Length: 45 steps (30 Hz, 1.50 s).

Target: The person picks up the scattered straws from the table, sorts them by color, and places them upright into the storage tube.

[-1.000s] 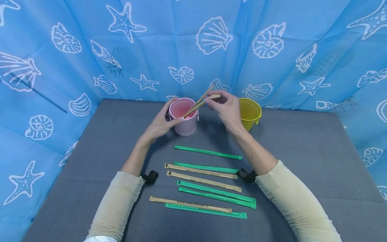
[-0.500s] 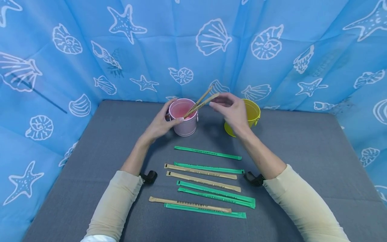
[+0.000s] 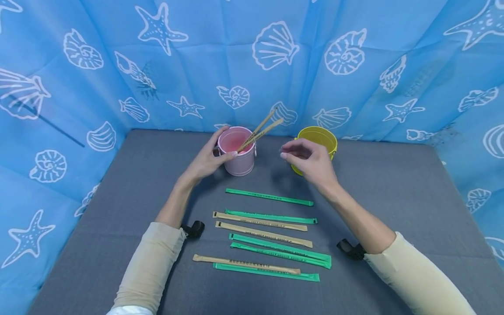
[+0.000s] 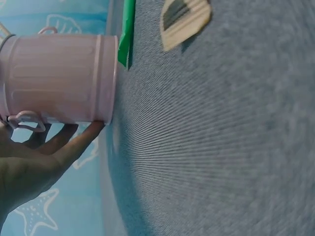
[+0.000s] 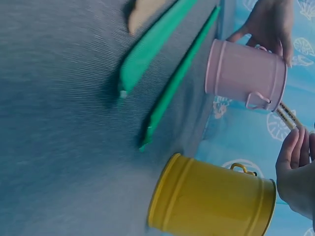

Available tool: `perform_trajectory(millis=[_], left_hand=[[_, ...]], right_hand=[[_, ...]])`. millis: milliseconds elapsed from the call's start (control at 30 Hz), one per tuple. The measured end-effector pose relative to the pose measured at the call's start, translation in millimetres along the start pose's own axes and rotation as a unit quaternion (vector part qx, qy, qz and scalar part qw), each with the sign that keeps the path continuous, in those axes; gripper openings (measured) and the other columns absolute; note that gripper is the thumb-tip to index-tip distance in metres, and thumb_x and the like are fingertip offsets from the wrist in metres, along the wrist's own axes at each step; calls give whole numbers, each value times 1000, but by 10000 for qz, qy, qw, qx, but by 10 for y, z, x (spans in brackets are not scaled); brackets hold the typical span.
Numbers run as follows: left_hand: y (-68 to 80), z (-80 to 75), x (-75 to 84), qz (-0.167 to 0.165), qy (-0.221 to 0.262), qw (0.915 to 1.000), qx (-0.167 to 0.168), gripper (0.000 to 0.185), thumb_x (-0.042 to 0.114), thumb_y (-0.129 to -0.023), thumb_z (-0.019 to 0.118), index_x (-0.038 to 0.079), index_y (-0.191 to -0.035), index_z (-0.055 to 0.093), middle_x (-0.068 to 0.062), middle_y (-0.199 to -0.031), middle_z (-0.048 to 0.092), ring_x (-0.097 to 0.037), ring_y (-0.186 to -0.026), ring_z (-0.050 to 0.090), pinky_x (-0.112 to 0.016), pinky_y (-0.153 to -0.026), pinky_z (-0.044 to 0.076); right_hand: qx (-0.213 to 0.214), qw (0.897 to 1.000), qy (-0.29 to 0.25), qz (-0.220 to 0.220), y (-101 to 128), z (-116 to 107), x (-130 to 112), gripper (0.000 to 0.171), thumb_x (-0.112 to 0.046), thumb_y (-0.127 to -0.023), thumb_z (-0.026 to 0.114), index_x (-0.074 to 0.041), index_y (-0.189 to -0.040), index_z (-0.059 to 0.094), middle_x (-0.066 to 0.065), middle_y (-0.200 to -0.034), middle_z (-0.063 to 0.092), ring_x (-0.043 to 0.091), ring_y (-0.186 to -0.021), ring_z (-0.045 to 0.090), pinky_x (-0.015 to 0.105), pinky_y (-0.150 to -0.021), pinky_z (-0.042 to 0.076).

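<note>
My left hand (image 3: 208, 159) grips a small pink bucket (image 3: 239, 156) at the back of the grey table (image 3: 393, 205), thumb on the near rim and fingers round its far side. Two beige paper-wrapped sticks (image 3: 261, 128) lean out of it to the right. My right hand (image 3: 301, 155) hovers just right of the pink bucket, in front of a yellow bucket (image 3: 320, 136), fingers loosely curled and holding nothing. The left wrist view shows the pink bucket (image 4: 59, 78) against my fingers (image 4: 74, 145). The right wrist view shows the yellow bucket (image 5: 211, 201), the pink bucket (image 5: 246, 73) and my right hand (image 5: 298, 177).
Several wrapped sticks lie in rows near me: a lone green one (image 3: 269, 197) nearest the buckets, then beige ones (image 3: 264, 234) and green ones (image 3: 281, 253) below it. Blue shell-print cloth (image 3: 78, 87) walls the table on three sides. Black wrist straps (image 3: 194, 228) sit at both cuffs.
My right hand let go of the beige stick, which now leans in the pink bucket, and drew back down and to the right. My left hand stayed on the bucket.
</note>
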<state>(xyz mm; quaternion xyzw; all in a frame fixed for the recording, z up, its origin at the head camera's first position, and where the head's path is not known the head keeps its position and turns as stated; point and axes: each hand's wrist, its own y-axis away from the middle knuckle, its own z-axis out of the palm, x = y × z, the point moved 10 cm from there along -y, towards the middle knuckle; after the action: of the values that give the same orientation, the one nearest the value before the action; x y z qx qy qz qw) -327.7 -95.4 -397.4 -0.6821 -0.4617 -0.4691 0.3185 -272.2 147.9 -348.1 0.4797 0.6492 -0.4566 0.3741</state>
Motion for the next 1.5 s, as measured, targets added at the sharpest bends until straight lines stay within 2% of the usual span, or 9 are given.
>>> perform_trajectory(millis=[133, 267, 433, 667, 833, 1100, 1200, 1400, 1500], left_hand=[[-57, 1, -125, 71, 46, 9999, 65, 84, 23, -94, 71, 21, -159, 18, -12, -157, 32, -30, -140, 33, -54, -111, 31], [-47, -8, -142, 147, 38, 9998, 140, 82, 27, -93, 71, 27, -158, 21, -8, -155, 34, -26, -140, 35, -52, -111, 31], [-41, -6, -148, 157, 73, 9997, 143, 81, 27, -93, 71, 26, -158, 22, -9, -155, 35, -28, -139, 35, -53, -110, 33], [121, -3, 209, 55, 121, 9999, 13, 80, 14, -94, 68, 9, -158, 20, -21, -154, 32, -38, -140, 33, -55, -110, 32], [126, 18, 210, 50, 84, 9999, 30, 80, 13, -94, 68, 9, -158, 20, -20, -155, 32, -37, -140, 32, -55, -112, 29], [127, 4, 205, 49, 80, 9999, 52, 80, 14, -94, 68, 9, -158, 20, -20, -155, 31, -36, -141, 31, -55, -112, 28], [125, 6, 198, 25, 34, 10000, 61, 81, 15, -94, 68, 9, -158, 19, -19, -156, 31, -35, -141, 31, -56, -113, 27], [123, 17, 180, -51, -2, 9999, 90, 81, 18, -94, 68, 12, -158, 20, -18, -157, 30, -34, -141, 31, -56, -113, 27], [123, 8, 179, -54, -3, 9999, 130, 81, 19, -94, 68, 12, -159, 20, -17, -157, 30, -33, -141, 31, -56, -113, 28]], right_hand=[[-136, 9998, 94, -118, 119, -24, 24, 20, -13, -90, 75, -5, -108, 72, 9, -104, 71, 16, -93, 68, 23, -81, 54], [-257, 9992, 237, -170, 235, -64, 73, 21, -11, -90, 75, -7, -111, 74, 9, -106, 72, 20, -92, 68, 23, -77, 53], [-444, 9987, 255, -59, 390, -103, 177, 23, -9, -90, 74, -6, -113, 72, 10, -106, 72, 22, -92, 68, 22, -77, 54], [-662, 9971, 385, 39, 606, -62, 283, 24, -10, -90, 73, -9, -114, 72, 11, -109, 72, 20, -91, 69, 24, -76, 54], [-785, 9953, 545, 135, 745, -68, 320, 24, -9, -90, 74, -7, -114, 72, 13, -108, 72, 20, -86, 67, 26, -74, 54], [-934, 9909, 960, 121, 964, -104, 440, 22, -12, -89, 75, -9, -112, 73, -1, -93, 71, 15, -75, 59, 24, -64, 49], [-1013, 9887, 1088, 180, 1052, -87, 519, 21, -13, -89, 76, -12, -109, 75, -5, -94, 71, 13, -78, 60, 24, -66, 49], [-1122, 9842, 1363, 105, 1154, -24, 590, 20, -15, -87, 79, -18, -107, 77, -11, -100, 71, 10, -97, 62, 24, -82, 48], [-1180, 9825, 1442, 20, 1171, 15, 610, 20, -17, -85, 80, -21, -104, 77, -12, -99, 70, 11, -96, 60, 26, -83, 47]])
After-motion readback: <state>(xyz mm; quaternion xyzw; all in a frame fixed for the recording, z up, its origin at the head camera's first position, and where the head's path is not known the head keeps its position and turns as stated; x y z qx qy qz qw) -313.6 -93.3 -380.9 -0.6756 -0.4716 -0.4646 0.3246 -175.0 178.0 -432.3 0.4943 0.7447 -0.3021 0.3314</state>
